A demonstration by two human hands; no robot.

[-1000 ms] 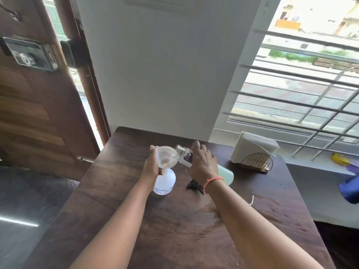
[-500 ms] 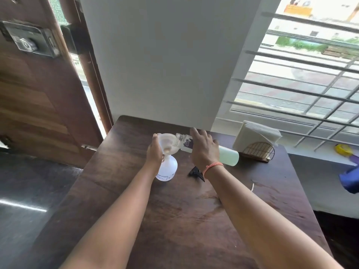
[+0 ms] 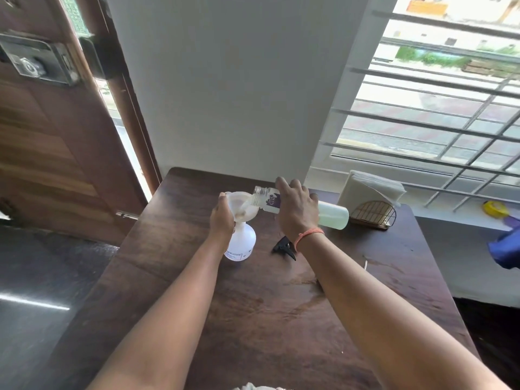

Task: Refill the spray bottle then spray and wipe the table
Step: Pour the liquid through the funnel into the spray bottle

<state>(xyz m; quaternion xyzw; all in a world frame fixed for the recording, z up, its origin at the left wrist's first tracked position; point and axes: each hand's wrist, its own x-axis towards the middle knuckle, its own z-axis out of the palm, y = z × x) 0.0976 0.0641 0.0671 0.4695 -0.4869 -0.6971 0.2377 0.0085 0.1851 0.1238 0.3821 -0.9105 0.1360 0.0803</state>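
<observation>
Dark wooden table (image 3: 253, 319) is set against a white wall, with a wooden door to the left and a barred window to the right; wet streaks are seen on the tabletop near the right forearm. A white napkin stack in a wire napkin holder (image 3: 372, 213) is placed at the far right of the table. A refill bottle (image 3: 332, 215), clear with pale liquid and a purple label, is held nearly horizontal above the table, its uncapped mouth laid over the funnel rim; it is gripped around the middle by the right hand (image 3: 297, 209), fingers wrapped over the top. The spray bottle (image 3: 242, 243), white and translucent, is stood upright on the table, far centre, with its top removed. A white funnel (image 3: 243, 205) is seated in its neck and is held at the rim by the left hand (image 3: 222, 220), fingers curled around the near-left side. Liquid flow into the funnel cannot be confirmed. The black trigger sprayer head (image 3: 284, 244) is laid on the table just right of the spray bottle, partly hidden by the right wrist. An orange thread bracelet (image 3: 309, 235) is worn on that wrist.
</observation>
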